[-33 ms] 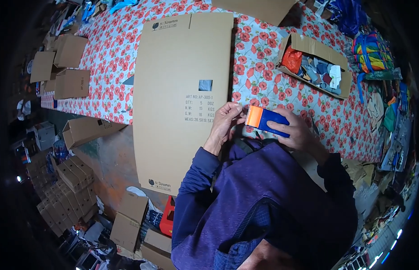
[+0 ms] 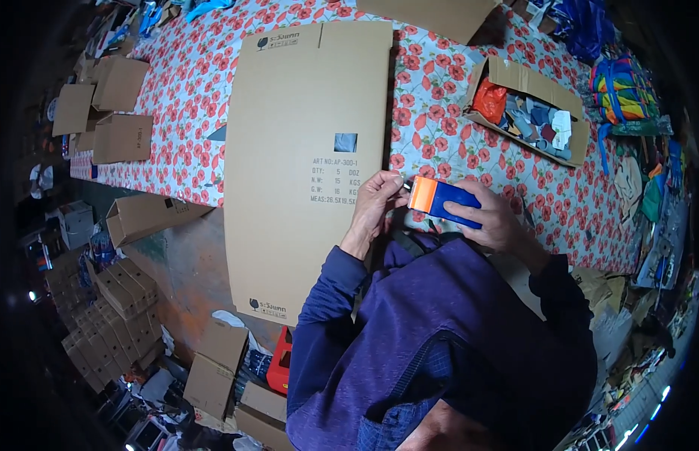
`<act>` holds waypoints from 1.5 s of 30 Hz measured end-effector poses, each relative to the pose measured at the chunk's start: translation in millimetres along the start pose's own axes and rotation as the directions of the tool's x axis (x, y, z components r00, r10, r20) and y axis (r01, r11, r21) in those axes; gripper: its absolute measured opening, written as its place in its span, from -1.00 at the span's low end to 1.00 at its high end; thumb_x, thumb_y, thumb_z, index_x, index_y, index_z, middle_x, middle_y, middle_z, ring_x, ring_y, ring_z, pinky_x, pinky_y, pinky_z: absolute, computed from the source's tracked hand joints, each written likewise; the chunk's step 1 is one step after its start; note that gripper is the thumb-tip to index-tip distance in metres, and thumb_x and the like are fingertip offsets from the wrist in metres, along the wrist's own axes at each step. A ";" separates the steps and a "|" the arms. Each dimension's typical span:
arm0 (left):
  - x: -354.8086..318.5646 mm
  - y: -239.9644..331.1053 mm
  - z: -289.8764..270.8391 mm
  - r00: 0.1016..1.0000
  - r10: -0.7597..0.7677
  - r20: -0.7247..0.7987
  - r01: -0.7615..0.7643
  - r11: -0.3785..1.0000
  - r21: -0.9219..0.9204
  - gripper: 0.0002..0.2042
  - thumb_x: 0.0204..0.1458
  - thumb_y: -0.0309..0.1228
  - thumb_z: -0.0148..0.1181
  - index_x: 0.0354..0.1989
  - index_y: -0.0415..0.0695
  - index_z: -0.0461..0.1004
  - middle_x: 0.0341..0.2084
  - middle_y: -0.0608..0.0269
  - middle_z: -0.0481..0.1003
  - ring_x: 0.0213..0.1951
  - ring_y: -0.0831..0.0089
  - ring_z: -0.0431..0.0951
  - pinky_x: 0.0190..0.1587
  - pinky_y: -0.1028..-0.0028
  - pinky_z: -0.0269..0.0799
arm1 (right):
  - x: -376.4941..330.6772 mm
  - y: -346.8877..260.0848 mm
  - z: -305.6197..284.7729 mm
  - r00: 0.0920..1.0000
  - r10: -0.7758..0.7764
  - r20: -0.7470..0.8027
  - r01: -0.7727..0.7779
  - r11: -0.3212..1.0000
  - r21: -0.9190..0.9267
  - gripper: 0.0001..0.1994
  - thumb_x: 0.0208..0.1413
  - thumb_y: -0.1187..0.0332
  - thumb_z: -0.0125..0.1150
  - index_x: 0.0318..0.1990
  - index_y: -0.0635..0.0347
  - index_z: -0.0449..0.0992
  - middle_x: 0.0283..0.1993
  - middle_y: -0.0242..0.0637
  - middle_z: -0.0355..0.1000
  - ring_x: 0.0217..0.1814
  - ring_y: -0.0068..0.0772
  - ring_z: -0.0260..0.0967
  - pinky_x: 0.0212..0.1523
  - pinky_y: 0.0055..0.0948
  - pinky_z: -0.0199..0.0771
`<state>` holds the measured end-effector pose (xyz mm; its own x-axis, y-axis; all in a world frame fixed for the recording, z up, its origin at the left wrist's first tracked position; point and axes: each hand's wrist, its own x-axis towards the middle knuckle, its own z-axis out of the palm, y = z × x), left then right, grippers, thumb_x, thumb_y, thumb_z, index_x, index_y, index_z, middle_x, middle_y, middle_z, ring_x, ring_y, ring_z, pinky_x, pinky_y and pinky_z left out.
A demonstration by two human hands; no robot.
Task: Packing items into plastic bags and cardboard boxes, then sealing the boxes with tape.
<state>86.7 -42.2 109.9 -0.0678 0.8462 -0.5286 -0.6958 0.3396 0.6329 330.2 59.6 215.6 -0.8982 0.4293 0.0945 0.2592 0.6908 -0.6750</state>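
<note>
My right hand (image 2: 493, 216) is wrapped round a flat blue block with a bright orange end (image 2: 449, 203); its exact kind I cannot make out. The orange end points left, with a thin pale edge along it. Close to that edge my left hand (image 2: 374, 204) is closed in a pinch, thumb and fingertips together. A small dark bit shows at the fingertips, too small to name. Left of both hands, a large flattened cardboard carton (image 2: 300, 105) lies lengthwise on the table, with printing and a small square window showing dark material. My left wrist is over its right edge.
A poppy-patterned cloth (image 2: 432, 98) covers the table. At the right stands an open carton (image 2: 533, 77) of fabric scraps and a red bag, near a rainbow-coloured bundle (image 2: 623, 89). Open boxes (image 2: 122, 139) sit at the left; stacked cartons (image 2: 113, 323) and a red crate (image 2: 278, 368) are below.
</note>
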 end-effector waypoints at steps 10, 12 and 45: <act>0.3 65.1 -60.1 0.751 0.578 -0.318 -0.409 0.786 0.463 -0.93 0.15 -0.50 0.20 -0.25 -0.21 0.57 -0.47 0.32 0.50 -0.46 0.59 0.41 -0.33 0.65 0.38 | 56.3 8.6 20.5 0.987 -0.147 -0.061 0.138 0.982 -0.131 -0.44 -0.22 0.51 0.41 0.07 0.00 0.54 0.16 -0.11 0.30 -0.16 -0.21 0.37 -0.20 -0.35 0.48; 0.5 83.3 -79.1 0.714 0.573 -0.402 -0.397 0.805 0.441 -0.90 0.15 -0.48 0.22 -0.23 -0.23 0.57 -0.45 0.30 0.51 -0.44 0.57 0.43 -0.30 0.62 0.42 | 59.0 17.4 19.1 0.990 -0.135 -0.034 0.127 0.975 -0.180 -0.46 -0.22 0.52 0.39 0.05 0.02 0.54 0.18 -0.07 0.29 -0.11 -0.18 0.40 -0.19 -0.33 0.50; 90.0 53.8 -132.4 0.586 0.801 -0.126 0.077 0.099 0.992 -0.86 0.14 -0.33 0.19 -0.24 -0.09 0.59 -0.40 0.22 0.59 -0.38 0.21 0.54 -0.30 0.32 0.46 | 134.1 64.6 68.7 0.989 -0.045 0.144 0.109 0.871 -0.479 -0.74 -0.11 0.56 0.21 -0.19 0.13 0.49 -0.29 -0.16 0.21 -0.42 -0.31 0.25 -0.51 -0.40 0.35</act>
<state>-51.5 -2.2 21.4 -0.6868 0.7158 0.1262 0.6351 0.5066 0.5830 202.2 121.8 134.3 -0.9507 0.3097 0.0187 0.2976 0.9274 -0.2265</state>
